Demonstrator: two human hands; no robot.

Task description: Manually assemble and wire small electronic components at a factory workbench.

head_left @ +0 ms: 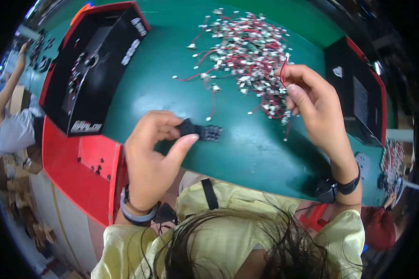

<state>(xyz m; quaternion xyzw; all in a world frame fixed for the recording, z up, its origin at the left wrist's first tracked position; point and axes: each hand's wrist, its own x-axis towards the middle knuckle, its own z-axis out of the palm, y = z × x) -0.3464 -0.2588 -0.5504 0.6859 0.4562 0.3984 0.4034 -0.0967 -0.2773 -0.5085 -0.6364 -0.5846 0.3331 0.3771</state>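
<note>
My left hand point(151, 151) is closed, with a small black plastic part point(187, 126) pinched between thumb and fingers. Just right of it a cluster of black ribbed pieces point(212, 133) shows; whether it lies on the table or joins the held part, I cannot tell. Over the right edge of a heap of small white-ended wired connectors point(246, 46), my right hand point(312, 95) pinches a red wire point(283, 72) between thumb and forefinger. Several loose wired pieces hang or lie just below those fingers.
The green table point(246, 162) carries a black box with red rim point(111, 60) at left, holding a few wired pieces. Another black box point(358, 93) stands at right. Below the left box is a red bin point(74, 172) with small black bits. Other people point(14, 123) work at both sides.
</note>
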